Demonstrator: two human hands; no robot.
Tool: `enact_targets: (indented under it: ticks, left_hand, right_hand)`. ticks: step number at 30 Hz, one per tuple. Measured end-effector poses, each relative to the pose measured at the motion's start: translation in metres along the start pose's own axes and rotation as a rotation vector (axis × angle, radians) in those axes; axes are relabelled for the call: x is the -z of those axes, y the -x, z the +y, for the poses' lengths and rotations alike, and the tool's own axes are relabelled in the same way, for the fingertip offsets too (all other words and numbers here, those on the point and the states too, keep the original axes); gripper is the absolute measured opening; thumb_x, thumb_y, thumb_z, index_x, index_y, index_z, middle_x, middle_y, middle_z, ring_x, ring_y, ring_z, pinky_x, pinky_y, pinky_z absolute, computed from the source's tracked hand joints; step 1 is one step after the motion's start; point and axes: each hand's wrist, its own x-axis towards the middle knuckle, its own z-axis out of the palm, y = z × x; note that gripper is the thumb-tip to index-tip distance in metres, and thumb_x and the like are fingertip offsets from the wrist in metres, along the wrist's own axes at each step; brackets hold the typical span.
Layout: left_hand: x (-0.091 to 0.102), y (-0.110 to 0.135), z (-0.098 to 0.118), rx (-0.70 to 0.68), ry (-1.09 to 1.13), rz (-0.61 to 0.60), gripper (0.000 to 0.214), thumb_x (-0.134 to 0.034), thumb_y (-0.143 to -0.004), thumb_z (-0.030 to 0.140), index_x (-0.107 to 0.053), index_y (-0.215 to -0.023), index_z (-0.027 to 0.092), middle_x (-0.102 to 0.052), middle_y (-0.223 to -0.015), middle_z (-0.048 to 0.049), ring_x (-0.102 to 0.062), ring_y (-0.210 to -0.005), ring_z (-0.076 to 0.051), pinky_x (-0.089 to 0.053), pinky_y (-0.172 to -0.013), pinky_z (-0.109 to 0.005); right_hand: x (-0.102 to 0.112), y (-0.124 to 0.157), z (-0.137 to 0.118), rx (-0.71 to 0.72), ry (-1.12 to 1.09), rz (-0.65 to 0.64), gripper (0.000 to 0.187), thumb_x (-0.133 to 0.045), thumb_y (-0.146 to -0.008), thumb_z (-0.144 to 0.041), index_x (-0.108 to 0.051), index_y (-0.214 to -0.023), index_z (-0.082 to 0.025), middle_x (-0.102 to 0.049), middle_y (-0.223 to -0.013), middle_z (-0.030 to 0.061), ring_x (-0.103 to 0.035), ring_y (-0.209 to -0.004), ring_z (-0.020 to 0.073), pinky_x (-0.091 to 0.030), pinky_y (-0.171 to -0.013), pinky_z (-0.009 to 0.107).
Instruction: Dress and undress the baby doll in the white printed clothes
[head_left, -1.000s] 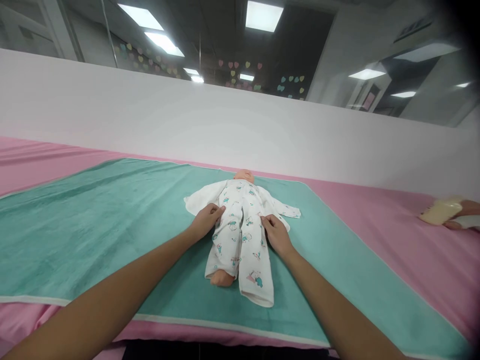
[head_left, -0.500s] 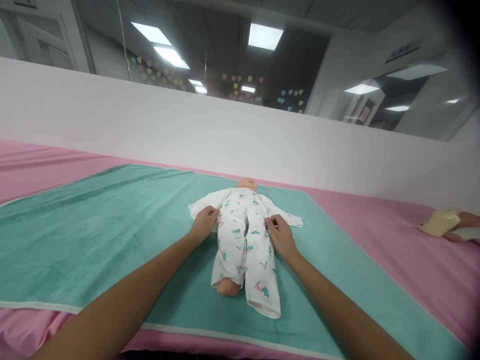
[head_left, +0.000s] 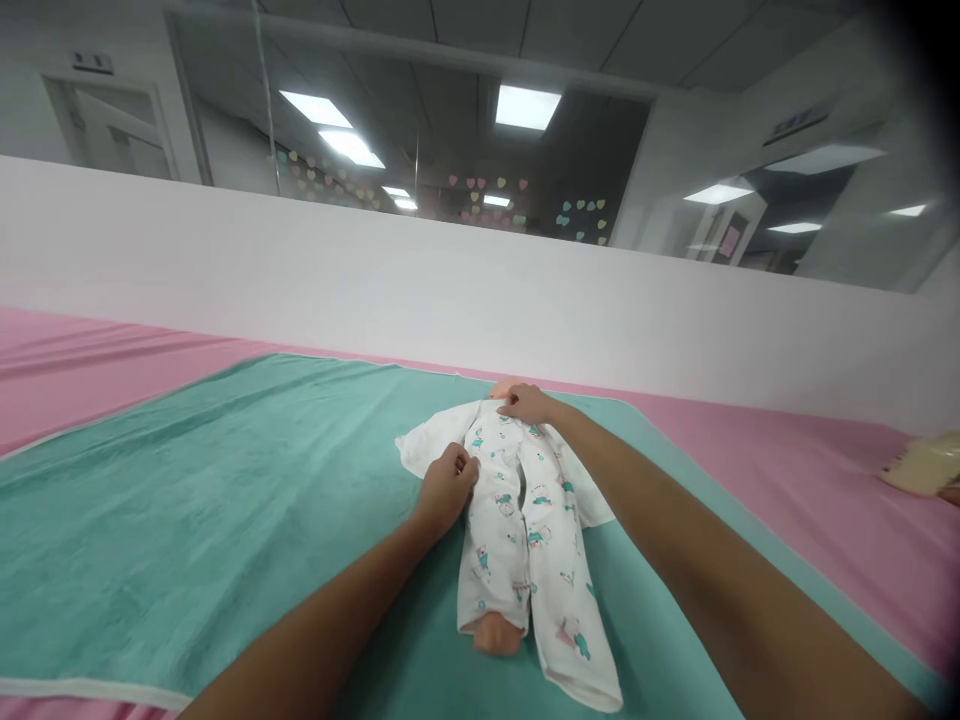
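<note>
A baby doll lies on its back on a teal towel, dressed in a white printed sleepsuit. One bare foot pokes out of the left trouser leg; the other leg of the suit lies flat. My left hand is closed, pinching the suit's fabric at the doll's side near the waist. My right hand reaches over the chest to the collar by the doll's chin, fingers curled on the cloth. The doll's head is mostly hidden behind that hand.
The towel lies on a pink sheet. A white partition wall runs along the far side. At the right edge lies a cream-coloured object.
My right hand has moved from the doll's hip up to the collar. My left hand stays at the doll's side. The view has tilted up and shifted, so the doll sits lower in the frame.
</note>
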Motion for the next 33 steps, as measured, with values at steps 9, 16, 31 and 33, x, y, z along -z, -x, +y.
enact_targets:
  ticks: [9, 16, 31, 33]
  left_hand:
    - [-0.005, 0.004, 0.007, 0.000, 0.016, 0.004, 0.011, -0.042, -0.077, 0.015, -0.047, -0.085, 0.021, -0.042, -0.056, 0.0069, -0.043, -0.053, -0.010, -0.028, -0.052, -0.020]
    - [-0.002, 0.004, 0.008, 0.019, -0.019, 0.044, 0.015, -0.041, -0.076, 0.012, -0.046, -0.087, 0.021, -0.041, -0.054, 0.0071, -0.041, -0.052, -0.011, -0.028, -0.052, -0.021]
    - [0.000, 0.009, 0.012, -0.116, -0.038, -0.058, 0.018, -0.039, -0.085, 0.034, -0.050, -0.081, 0.021, -0.053, -0.065, 0.0033, -0.048, -0.062, -0.012, -0.033, -0.056, -0.023]
    - [0.003, 0.011, 0.016, -0.142, -0.059, -0.072, 0.018, -0.039, -0.085, 0.033, -0.050, -0.080, 0.020, -0.049, -0.060, 0.0043, -0.044, -0.058, -0.012, -0.031, -0.055, -0.023]
  right_hand:
    - [-0.015, -0.021, -0.006, 0.103, 0.145, -0.098, 0.011, -0.052, -0.081, -0.031, -0.051, -0.083, -0.020, -0.062, -0.093, 0.0048, -0.055, -0.085, 0.0183, -0.038, -0.067, 0.025]
    - [-0.032, -0.033, -0.009, -0.011, 0.198, 0.047, 0.024, -0.045, -0.083, -0.023, -0.044, -0.105, -0.016, -0.061, -0.095, 0.0142, -0.056, -0.088, 0.0263, -0.038, -0.068, 0.032]
    - [-0.043, 0.021, -0.021, 0.089, 0.060, 0.247, 0.030, -0.031, -0.090, -0.024, -0.054, -0.107, -0.019, -0.057, -0.116, 0.0071, -0.047, -0.111, 0.0177, -0.034, -0.093, 0.031]
    - [-0.045, 0.048, -0.023, 0.214, 0.034, 0.219, 0.032, -0.033, -0.091, -0.032, -0.054, -0.112, -0.022, -0.053, -0.124, 0.0037, -0.041, -0.119, 0.0173, -0.028, -0.101, 0.033]
